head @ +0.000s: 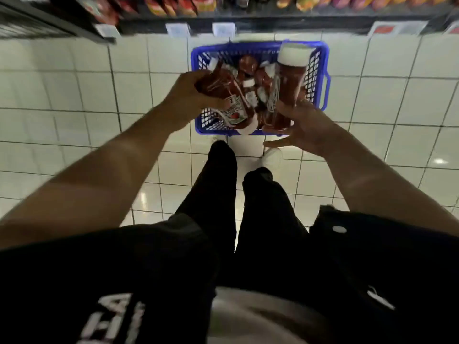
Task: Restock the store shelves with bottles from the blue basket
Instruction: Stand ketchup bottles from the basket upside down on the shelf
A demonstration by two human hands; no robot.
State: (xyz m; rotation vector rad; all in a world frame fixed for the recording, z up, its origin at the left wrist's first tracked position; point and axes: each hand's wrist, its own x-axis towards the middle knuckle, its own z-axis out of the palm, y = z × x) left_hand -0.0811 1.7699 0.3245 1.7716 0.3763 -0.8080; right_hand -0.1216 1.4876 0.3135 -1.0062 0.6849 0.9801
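A blue basket (320,70) stands on the tiled floor below the shelves, with several red ketchup bottles (248,64) lying in it. My left hand (188,100) grips one ketchup bottle (232,105), held tilted with its white cap toward me, over the basket's left side. In my right hand (308,130) a second ketchup bottle (289,80) stands upright, white cap up, over the basket's right side. The fingers curl round its lower part, though blur hides the detail.
A dark store shelf (248,23) with price tags (223,29) runs along the top, stocked with colourful packets. Another shelf unit (49,26) juts out at the upper left. My legs and a white shoe (272,157) are just behind the basket.
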